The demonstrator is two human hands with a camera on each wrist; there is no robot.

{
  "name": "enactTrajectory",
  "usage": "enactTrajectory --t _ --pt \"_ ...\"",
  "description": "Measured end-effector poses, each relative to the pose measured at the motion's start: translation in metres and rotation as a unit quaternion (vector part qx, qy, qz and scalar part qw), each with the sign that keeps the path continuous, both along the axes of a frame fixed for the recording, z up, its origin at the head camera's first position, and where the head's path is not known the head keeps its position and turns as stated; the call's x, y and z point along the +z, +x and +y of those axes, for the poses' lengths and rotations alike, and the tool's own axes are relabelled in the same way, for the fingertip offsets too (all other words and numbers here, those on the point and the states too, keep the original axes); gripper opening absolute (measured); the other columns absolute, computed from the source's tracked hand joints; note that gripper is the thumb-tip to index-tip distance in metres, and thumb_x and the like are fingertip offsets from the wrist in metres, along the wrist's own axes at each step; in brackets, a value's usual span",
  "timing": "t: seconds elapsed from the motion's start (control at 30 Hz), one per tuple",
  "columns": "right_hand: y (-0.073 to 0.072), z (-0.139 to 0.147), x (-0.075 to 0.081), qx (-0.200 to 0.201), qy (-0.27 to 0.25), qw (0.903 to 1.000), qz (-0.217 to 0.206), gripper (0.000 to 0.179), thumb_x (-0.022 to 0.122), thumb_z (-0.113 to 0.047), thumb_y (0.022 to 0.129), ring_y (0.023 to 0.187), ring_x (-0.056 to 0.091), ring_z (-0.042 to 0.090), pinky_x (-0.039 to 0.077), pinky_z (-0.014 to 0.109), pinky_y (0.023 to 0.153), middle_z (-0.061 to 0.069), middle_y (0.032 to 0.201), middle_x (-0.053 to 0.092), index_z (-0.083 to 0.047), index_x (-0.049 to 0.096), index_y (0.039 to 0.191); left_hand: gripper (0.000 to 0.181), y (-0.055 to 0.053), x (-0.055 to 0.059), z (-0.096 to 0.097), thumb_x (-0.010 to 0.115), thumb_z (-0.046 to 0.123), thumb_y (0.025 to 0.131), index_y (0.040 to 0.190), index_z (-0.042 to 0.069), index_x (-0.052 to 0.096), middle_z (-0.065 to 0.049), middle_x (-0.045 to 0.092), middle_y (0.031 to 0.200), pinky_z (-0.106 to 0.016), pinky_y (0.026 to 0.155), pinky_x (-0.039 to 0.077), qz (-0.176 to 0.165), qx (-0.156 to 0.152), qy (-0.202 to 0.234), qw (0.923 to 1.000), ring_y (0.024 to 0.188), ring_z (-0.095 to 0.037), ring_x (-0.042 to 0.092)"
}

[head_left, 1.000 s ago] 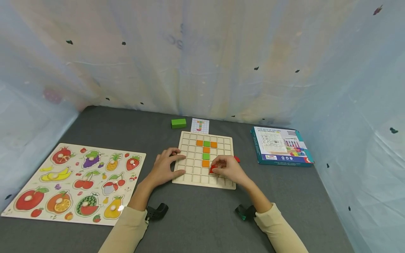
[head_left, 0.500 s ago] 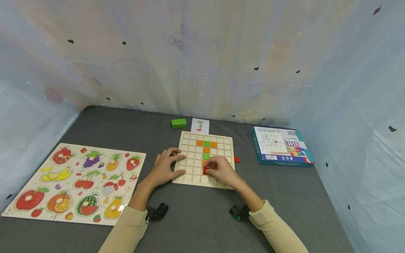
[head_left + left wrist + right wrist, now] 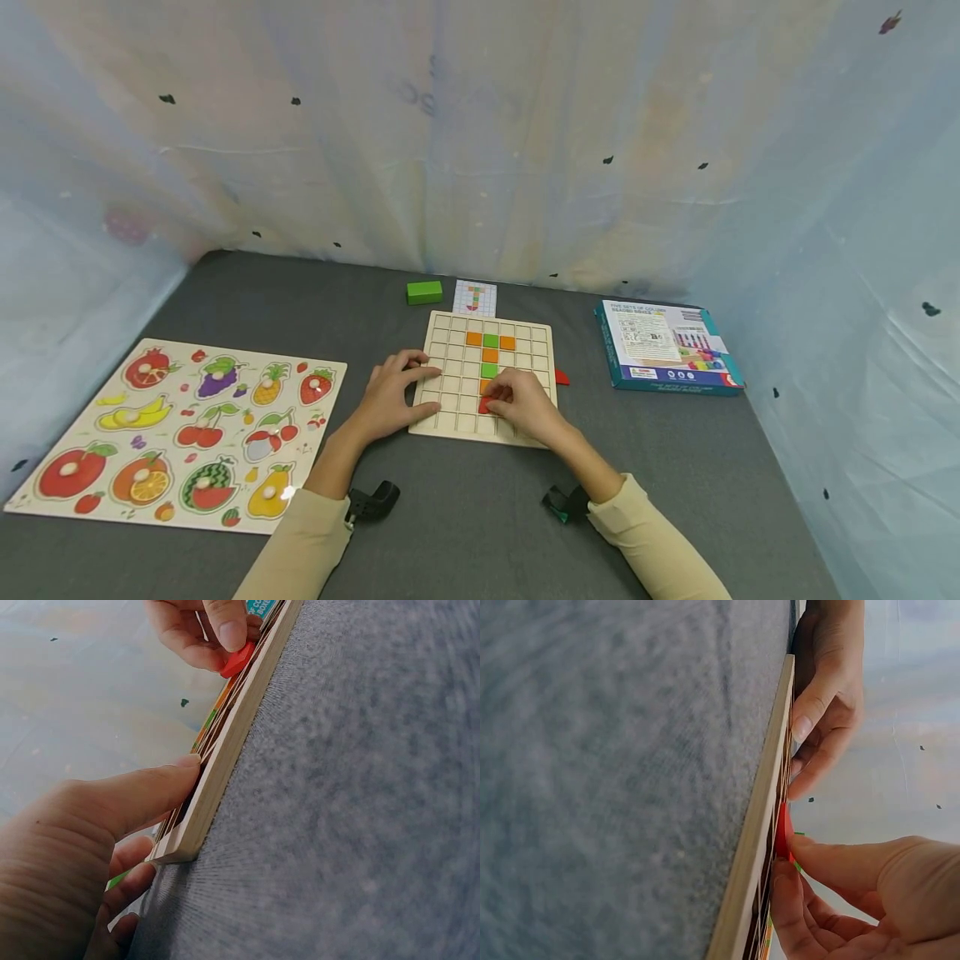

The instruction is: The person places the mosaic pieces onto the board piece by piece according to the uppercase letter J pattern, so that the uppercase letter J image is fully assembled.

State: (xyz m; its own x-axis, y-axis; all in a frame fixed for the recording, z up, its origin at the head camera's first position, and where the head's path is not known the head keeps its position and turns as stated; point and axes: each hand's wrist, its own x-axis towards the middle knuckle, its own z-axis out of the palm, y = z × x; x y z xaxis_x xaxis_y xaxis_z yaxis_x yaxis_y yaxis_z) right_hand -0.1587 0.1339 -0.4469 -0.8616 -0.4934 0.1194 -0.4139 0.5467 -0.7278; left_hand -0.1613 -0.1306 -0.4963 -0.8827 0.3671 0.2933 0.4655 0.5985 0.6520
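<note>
A pale wooden grid board lies on the grey cloth, with orange and green square tiles set in a T shape. My right hand pinches a small red tile between thumb and fingers, low in the tiled column, and partly covers it. The red tile is tilted against the grid in the left wrist view. My left hand rests on the board's left edge, its thumb lying on the top face.
Behind the board lie a pattern card and a green block. Another red piece shows at the board's right edge. A fruit puzzle board lies left, a boxed set right.
My right hand has moved slightly left across the board with the red tile, over the cell below the lowest orange tile. The left hand has stayed still.
</note>
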Motion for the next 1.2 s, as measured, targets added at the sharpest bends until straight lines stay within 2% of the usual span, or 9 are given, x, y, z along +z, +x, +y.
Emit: enactTrajectory --t 0.33,0.47,0.6,0.7,0.77,0.83,0.93,1.2 --pt "0.003 -0.001 0.001 -0.013 0.009 0.9999 0.004 0.010 0.073 0.007 0.085 0.079 0.062 0.019 0.052 0.026 0.070 0.009 0.090 0.064 0.001 0.074 0.094 0.051 -0.001 -0.001 0.000 0.081 0.035 0.082 0.128 0.014 0.069 -0.010 0.049 0.138 -0.052 0.092 0.028 0.001 0.000 -0.004 1.0000 0.119 -0.029 0.045" --pt "0.007 0.000 0.003 -0.024 0.029 0.9982 0.048 0.007 0.074 0.003 0.085 0.075 0.059 0.015 0.049 0.026 0.067 0.005 0.087 0.064 -0.001 0.075 0.091 0.052 -0.001 -0.001 0.000 0.081 0.035 0.082 0.128 0.014 0.069 -0.010 0.049 0.138 -0.052 0.092 0.028 -0.001 0.000 -0.004 1.0000 0.119 -0.029 0.045" --pt "0.017 0.003 0.006 -0.035 0.101 0.9867 0.122 0.009 0.077 -0.008 0.087 0.080 0.054 0.019 0.046 0.032 0.067 0.005 0.095 0.062 -0.005 0.075 0.096 0.051 -0.001 -0.001 0.001 0.081 0.034 0.082 0.128 0.013 0.069 -0.010 0.049 0.138 -0.052 0.092 0.028 0.000 -0.002 -0.001 1.0000 0.119 -0.029 0.045" --pt "0.029 0.008 0.008 -0.019 0.194 0.9698 0.147 0.033 0.077 -0.026 0.089 0.104 0.054 0.030 0.048 0.044 0.081 0.015 0.119 0.058 -0.006 0.071 0.114 0.051 -0.002 -0.001 0.001 0.081 0.034 0.082 0.128 0.014 0.069 -0.010 0.049 0.138 -0.052 0.092 0.028 0.003 -0.003 -0.001 1.0000 0.119 -0.029 0.045" --pt "0.038 0.010 0.009 0.004 0.244 0.9604 0.134 0.051 0.075 -0.036 0.090 0.126 0.045 0.039 0.043 0.056 0.093 0.021 0.139 0.048 -0.006 0.064 0.129 0.051 -0.002 -0.001 0.000 0.081 0.034 0.082 0.128 0.013 0.069 -0.011 0.049 0.138 -0.052 0.093 0.028 0.003 -0.003 -0.001 1.0000 0.119 -0.029 0.045" --pt "0.046 0.012 0.010 0.024 0.281 0.9526 0.114 0.064 0.071 -0.045 0.091 0.140 0.030 0.044 0.033 0.065 0.101 0.023 0.154 0.033 -0.007 0.056 0.141 0.051 -0.002 -0.001 0.000 0.081 0.033 0.083 0.128 0.013 0.069 -0.011 0.049 0.138 -0.053 0.093 0.028 0.004 -0.004 -0.002 1.0000 0.119 -0.029 0.045" --pt "0.056 0.013 0.010 0.044 0.294 0.9508 0.088 0.073 0.065 -0.050 0.093 0.148 0.014 0.043 0.023 0.069 0.107 0.018 0.163 0.017 -0.008 0.046 0.150 0.051 -0.002 -0.001 0.000 0.081 0.033 0.083 0.128 0.012 0.069 -0.011 0.049 0.138 -0.053 0.093 0.028 0.003 -0.004 -0.001 1.0000 0.119 -0.030 0.045" --pt "0.064 0.010 0.011 0.070 0.317 0.9429 0.073 0.076 0.055 -0.055 0.097 0.151 0.010 0.038 0.014 0.068 0.111 0.009 0.163 0.024 -0.008 0.037 0.155 0.051 -0.001 -0.002 0.000 0.081 0.033 0.083 0.128 0.012 0.069 -0.012 0.050 0.138 -0.053 0.093 0.028 0.007 -0.003 0.001 1.0000 0.118 -0.030 0.045"
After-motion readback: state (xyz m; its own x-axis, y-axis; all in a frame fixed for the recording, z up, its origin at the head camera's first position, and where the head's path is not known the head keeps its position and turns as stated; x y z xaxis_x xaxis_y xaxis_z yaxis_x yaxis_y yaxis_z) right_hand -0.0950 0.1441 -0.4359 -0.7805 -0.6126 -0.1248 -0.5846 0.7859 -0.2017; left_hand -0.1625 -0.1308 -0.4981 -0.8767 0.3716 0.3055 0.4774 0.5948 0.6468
